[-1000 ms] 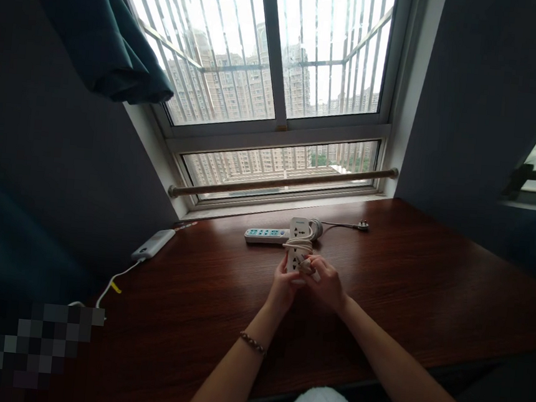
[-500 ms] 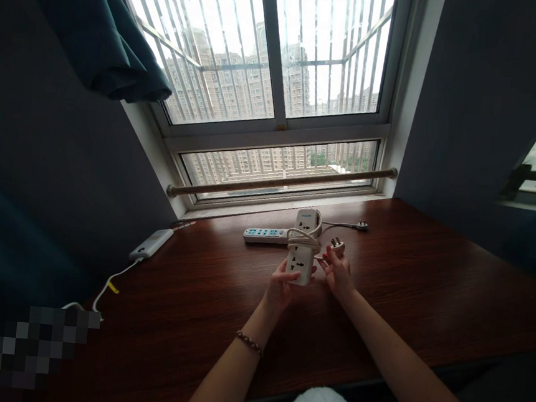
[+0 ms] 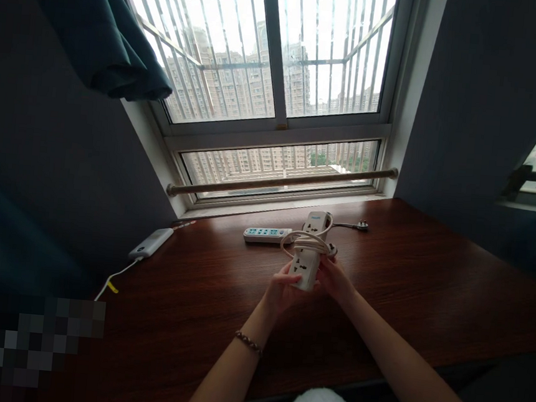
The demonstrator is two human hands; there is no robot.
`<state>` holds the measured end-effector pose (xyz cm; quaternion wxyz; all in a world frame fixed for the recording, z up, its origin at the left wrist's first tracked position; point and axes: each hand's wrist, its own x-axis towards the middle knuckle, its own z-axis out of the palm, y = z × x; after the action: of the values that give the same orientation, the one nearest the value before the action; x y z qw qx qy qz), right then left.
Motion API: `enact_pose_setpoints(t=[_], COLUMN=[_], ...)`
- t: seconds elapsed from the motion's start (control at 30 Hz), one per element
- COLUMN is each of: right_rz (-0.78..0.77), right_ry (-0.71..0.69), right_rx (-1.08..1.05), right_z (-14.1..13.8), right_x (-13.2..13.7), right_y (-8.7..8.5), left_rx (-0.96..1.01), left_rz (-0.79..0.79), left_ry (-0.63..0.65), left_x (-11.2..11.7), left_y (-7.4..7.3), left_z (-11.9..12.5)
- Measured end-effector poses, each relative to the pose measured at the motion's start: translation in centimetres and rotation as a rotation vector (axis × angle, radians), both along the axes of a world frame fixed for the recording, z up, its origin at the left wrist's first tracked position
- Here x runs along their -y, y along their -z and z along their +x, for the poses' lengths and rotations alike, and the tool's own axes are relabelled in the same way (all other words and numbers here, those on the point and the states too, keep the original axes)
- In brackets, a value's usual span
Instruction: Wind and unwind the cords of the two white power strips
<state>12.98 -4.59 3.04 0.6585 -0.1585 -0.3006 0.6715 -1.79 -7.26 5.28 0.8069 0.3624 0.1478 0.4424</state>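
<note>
A white power strip (image 3: 305, 272), with its white cord (image 3: 309, 242) wound around the middle, is held tilted above the table. My left hand (image 3: 283, 288) is closed around its near end, thumb on the socket face. At the strip's right side, my right hand (image 3: 334, 277) is closed at the cord's plug (image 3: 332, 250); its fingertips are partly hidden behind the strip. Behind, a second white power strip (image 3: 267, 235) with blue sockets lies on the table, its right end covered by the held one. A plug (image 3: 362, 225) on a dark cord lies farther right.
The dark red wooden table (image 3: 183, 306) reaches to the window sill. A white box-shaped device (image 3: 151, 243) with a white cable lies at the left. A rail (image 3: 283, 182) crosses the low window, and a blue curtain (image 3: 116, 56) hangs upper left.
The held power strip has shifted slightly right and tilted. My right hand has brought the plug down and in against the strip's side; a loop of cord now bulges out to the left.
</note>
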Motion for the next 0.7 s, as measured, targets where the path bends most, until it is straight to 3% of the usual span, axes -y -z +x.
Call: enact_pose_setpoints(t=[0.23, 0.43, 0.7], right_rz=[0.106, 0.095, 0.036], right_ry=[-0.079, -0.084, 0.008], right_rx=[0.057, 0.083, 0.118], right_z=[0.9, 0.8, 0.6], right_x=[-0.3, 0.2, 0.5], right_y=[0.0, -0.3, -0.9], left_rx=[-0.009, -0.031, -0.099], left_rz=[0.110, 0.161, 0.001], left_ry=[0.056, -0.116, -0.127], left_x=[0.1, -1.0, -1.2], left_y=[-1.0, -0.6, -0.2], left_z=[-0.6, -0.7, -0.5])
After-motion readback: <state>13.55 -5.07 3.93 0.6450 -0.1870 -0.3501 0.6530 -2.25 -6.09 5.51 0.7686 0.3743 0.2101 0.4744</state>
